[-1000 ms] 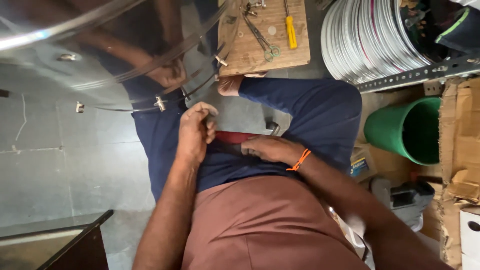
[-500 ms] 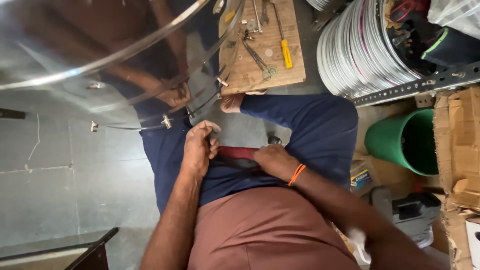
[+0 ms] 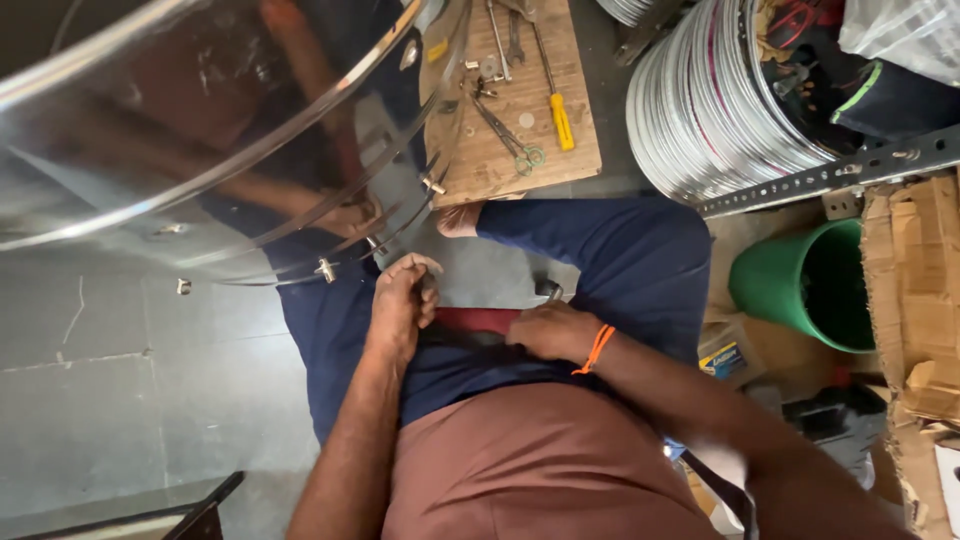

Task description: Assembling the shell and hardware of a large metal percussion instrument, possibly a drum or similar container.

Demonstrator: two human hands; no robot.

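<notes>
Down in the lap, both hands, left (image 3: 402, 300) and right (image 3: 552, 330), grip the dark red tool (image 3: 478, 320) between them.

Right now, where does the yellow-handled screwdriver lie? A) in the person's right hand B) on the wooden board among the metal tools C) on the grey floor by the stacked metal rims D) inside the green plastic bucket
B: the yellow-handled screwdriver lies flat on the wooden board, beside the pliers.

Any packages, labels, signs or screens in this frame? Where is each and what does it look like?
Small carton: right of the blue trouser leg, below the green bucket; boxy, pale with a blue and yellow label.
Cardboard boxes: right edge; brown, torn, stacked.
No signs or screens show.
</notes>
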